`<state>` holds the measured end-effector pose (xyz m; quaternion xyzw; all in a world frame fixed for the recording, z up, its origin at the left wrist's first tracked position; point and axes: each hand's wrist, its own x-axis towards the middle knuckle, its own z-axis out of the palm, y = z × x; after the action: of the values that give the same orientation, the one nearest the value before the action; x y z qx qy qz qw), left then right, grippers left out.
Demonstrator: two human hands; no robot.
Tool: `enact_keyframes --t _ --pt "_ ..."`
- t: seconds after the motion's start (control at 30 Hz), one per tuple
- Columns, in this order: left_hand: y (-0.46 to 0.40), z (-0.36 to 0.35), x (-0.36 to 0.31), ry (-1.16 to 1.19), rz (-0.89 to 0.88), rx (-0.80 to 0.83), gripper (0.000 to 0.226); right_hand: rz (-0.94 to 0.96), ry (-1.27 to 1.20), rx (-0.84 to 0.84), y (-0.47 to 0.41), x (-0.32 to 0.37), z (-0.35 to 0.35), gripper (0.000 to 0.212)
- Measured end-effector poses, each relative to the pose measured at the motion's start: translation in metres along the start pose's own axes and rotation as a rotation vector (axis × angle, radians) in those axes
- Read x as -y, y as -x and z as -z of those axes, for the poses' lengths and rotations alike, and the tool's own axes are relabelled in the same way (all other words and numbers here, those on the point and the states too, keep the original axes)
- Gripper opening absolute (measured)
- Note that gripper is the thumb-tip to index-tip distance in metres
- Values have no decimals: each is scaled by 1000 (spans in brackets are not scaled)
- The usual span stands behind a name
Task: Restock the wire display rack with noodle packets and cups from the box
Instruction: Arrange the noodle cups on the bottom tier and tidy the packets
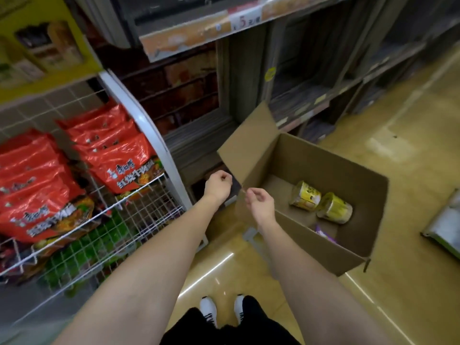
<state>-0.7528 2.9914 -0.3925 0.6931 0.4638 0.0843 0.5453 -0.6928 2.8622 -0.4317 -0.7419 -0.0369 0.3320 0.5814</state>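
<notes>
While you look down from the head camera, both of your bare arms reach forward over the glossy floor (410, 145), and neither hand carries anything. Your left hand (219, 186) hangs near the lower corner of the wire display rack (139, 202), its grip loosely curled and released around nothing. Your right hand (260, 204) hovers just at the near corner of the cardboard box (323, 168), fingers likewise slack and curled, grasping nothing; whether a fingertip touches the cardboard edge cannot be told through the blur.

The box sits open on the floor to your right, one flap (249, 140) raised toward the store shelving (199, 31). Inside it lie two yellow noodle cups (305, 195), tipped on their sides and touching each other, and a purple packet (323, 232) shows at the near wall.

To your left, the rack's upper tier holds rows of red noodle packets (119, 155) leaning back against one another. Green packets (99, 240) fill the tier beneath. At the bottom of the view are your white shoes (209, 310), and a silvery bag (445, 230) lies on the floor at the far right edge.
</notes>
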Motion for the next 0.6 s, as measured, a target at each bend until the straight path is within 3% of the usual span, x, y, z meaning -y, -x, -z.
enact_keyframes --t 0.13,0.33,0.47,0.6 --pt "-1 -30 -9 -36 -33 174 25 -5 -14 -246 3 1 35 10" --pt "-9 -99 -28 -155 -120 357 23 -60 -6 -456 -1 -18 112 8" --pt "-2 -155 -42 -188 -175 432 20 -101 31 -532 -4 -29 162 7" --pt "-14 -218 -40 -197 -119 468 21 -145 37 -549 -24 -32 201 5"
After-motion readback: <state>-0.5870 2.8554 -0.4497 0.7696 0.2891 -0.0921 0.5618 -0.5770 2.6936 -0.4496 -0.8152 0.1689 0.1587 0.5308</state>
